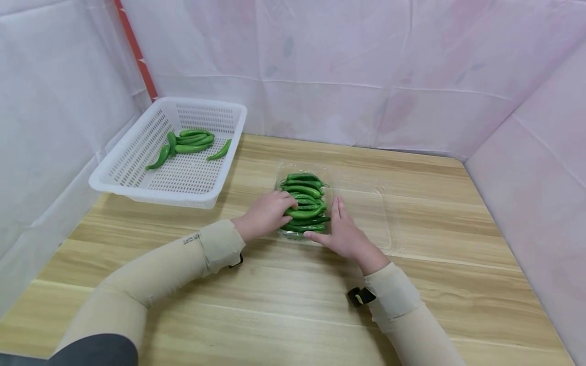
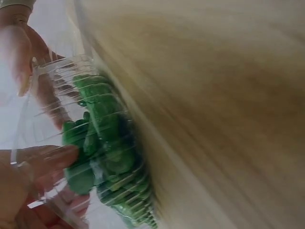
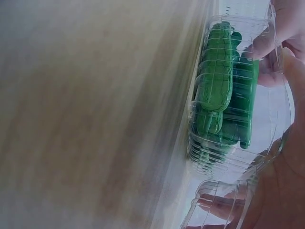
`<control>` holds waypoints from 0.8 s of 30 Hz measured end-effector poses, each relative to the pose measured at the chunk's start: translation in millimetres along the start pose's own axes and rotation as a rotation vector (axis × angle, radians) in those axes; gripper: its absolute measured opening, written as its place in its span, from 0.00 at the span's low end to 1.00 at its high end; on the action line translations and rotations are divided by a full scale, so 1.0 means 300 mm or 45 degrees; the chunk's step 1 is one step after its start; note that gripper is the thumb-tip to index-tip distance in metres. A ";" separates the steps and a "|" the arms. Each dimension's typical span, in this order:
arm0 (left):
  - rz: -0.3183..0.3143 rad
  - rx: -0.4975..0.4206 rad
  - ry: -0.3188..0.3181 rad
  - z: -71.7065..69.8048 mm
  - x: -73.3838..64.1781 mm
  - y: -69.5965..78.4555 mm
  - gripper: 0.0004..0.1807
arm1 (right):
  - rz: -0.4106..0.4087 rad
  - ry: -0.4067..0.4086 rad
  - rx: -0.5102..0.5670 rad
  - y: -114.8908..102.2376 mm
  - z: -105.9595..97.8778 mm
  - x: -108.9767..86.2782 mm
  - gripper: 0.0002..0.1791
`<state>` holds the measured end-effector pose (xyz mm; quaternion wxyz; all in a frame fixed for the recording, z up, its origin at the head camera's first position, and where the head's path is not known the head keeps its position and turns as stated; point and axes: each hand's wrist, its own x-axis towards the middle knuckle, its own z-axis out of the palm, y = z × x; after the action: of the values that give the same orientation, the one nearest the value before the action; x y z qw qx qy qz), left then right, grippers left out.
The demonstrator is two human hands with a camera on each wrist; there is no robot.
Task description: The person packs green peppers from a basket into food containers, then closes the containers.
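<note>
- Nearest, both forearms reach forward in cream sleeves (image 1: pixel 153 274), a dark grey cloth (image 1: pixel 96 351) showing at the left elbow; a black strap piece (image 1: pixel 361 296) sits on the right wrist.
- The right hand (image 1: pixel 345 236) is spread at the box's right side, its fingers straight and pointing away, its thumb stretched leftward along the near edge.
- The left hand (image 1: pixel 267 213) comes in over the left rim, palm down, its fingers and thumb bent to pinch the left end of a long pepper (image 1: pixel 306 212).
- That pepper lies crosswise on top of the others inside the box, in its nearer half; it is glossy, bright green and slightly curved.
- Beneath and beyond it, more green peppers (image 1: pixel 302 184) lie side by side across the clear plastic box (image 1: pixel 299 236), whose ribbed walls show in both wrist views.
- The clear lid (image 1: pixel 368 211) lies opened out to the right.
- All this rests on a wood-grain table (image 1: pixel 256 315).
- Farther left stands a white slotted basket (image 1: pixel 171 197) with a cluster of peppers (image 1: pixel 192 142) and one apart by its right wall.
- Behind hang pale, creased, faintly flowered sheets (image 1: pixel 329 61), with a red strip (image 1: pixel 135 48) at the left corner.
</note>
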<state>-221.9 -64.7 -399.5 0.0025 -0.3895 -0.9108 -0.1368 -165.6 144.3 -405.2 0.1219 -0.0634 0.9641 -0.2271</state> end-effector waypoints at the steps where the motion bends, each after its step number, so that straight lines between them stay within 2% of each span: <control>1: -0.002 0.011 -0.006 -0.001 0.002 0.001 0.14 | -0.001 0.001 -0.003 0.000 -0.001 0.000 0.66; 10: 0.001 -0.003 -0.037 -0.020 0.001 0.009 0.15 | -0.013 0.006 0.004 0.002 -0.002 -0.002 0.65; 13: 0.004 -0.043 -0.023 -0.046 -0.010 0.015 0.16 | -0.011 0.007 0.008 0.002 -0.003 -0.003 0.66; 16: 0.021 -0.121 0.026 -0.112 -0.032 0.022 0.15 | -0.009 0.008 0.009 0.000 -0.004 -0.007 0.65; 19: 0.002 -0.189 0.108 -0.214 -0.058 0.016 0.15 | -0.001 0.016 0.007 0.002 -0.005 -0.014 0.65; 22: -0.053 -0.205 0.222 -0.325 -0.073 -0.016 0.15 | 0.010 0.021 0.008 0.005 -0.006 -0.022 0.65; 24: -0.110 -0.163 0.280 -0.397 -0.075 -0.054 0.14 | 0.018 0.023 0.007 0.008 -0.005 -0.026 0.65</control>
<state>-230.0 -121.1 -291.4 0.0714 -0.3321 -0.9103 -0.2366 -158.7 148.4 -403.5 0.1148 -0.0540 0.9650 -0.2294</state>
